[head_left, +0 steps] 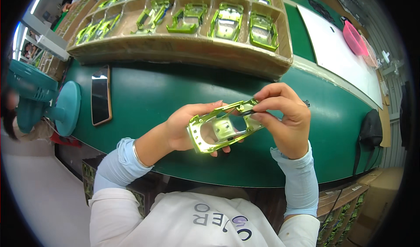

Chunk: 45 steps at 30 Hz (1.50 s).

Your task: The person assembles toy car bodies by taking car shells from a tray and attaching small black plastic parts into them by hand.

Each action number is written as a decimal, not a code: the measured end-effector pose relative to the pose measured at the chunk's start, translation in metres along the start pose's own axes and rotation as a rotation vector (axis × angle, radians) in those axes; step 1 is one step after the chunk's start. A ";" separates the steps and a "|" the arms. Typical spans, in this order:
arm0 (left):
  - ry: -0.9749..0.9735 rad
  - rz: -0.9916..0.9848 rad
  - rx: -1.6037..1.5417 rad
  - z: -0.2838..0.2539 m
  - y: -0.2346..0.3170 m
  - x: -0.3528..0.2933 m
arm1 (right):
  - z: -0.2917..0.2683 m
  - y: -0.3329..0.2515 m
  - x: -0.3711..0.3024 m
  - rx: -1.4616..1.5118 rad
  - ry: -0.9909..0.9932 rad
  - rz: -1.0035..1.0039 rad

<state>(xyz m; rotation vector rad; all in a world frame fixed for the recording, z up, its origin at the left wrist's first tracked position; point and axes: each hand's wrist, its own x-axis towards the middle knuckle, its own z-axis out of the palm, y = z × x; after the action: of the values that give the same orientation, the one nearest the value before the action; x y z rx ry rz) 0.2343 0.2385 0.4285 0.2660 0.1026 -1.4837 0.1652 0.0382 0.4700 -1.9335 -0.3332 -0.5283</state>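
One green car shell (pixel 224 127) is held in two hands above one green table (pixel 144 96), near the body of the person. Its left end and underside are cradled by the left hand (pixel 180 123), which is half curled around it, with fingertips showing past the lower edge. Its right end is pinched between the thumb and fingers of the right hand (pixel 286 118); whether one small dark piece (pixel 247 113) at those fingertips is also gripped cannot be told.

Beyond the hands, one large cardboard tray (pixel 183 50) is set on the table. In its front row five compartments can be counted: one shell is seated in each of the four toward the right, while the leftmost is crowded with pieces whose number cannot be made out. More shells are seen behind, cut off by the upper edge.

To the left, one phone (pixel 101 96) is laid face up, near one round teal base (pixel 68 109). To the right, one white panel (pixel 337 54), one pink basket (pixel 353 37) and one black bag (pixel 371 128) are seen. Two light blue sleeves (pixel 302 183) are worn, one on each forearm.
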 end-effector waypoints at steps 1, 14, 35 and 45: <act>-0.002 -0.003 -0.017 -0.001 -0.001 0.001 | 0.000 0.000 0.000 -0.002 -0.008 0.015; 0.169 0.592 0.791 0.015 -0.019 0.002 | 0.014 -0.003 -0.010 0.160 0.074 0.353; 0.349 0.758 1.274 0.011 -0.030 0.004 | 0.041 -0.002 -0.020 -0.116 0.169 0.109; 0.364 0.710 1.256 0.010 -0.031 0.004 | 0.042 -0.005 -0.022 -0.116 0.198 0.105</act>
<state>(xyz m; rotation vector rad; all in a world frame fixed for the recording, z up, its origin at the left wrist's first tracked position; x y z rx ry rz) 0.2027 0.2303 0.4341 1.4199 -0.6049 -0.5992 0.1529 0.0791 0.4478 -1.9783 -0.0759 -0.6758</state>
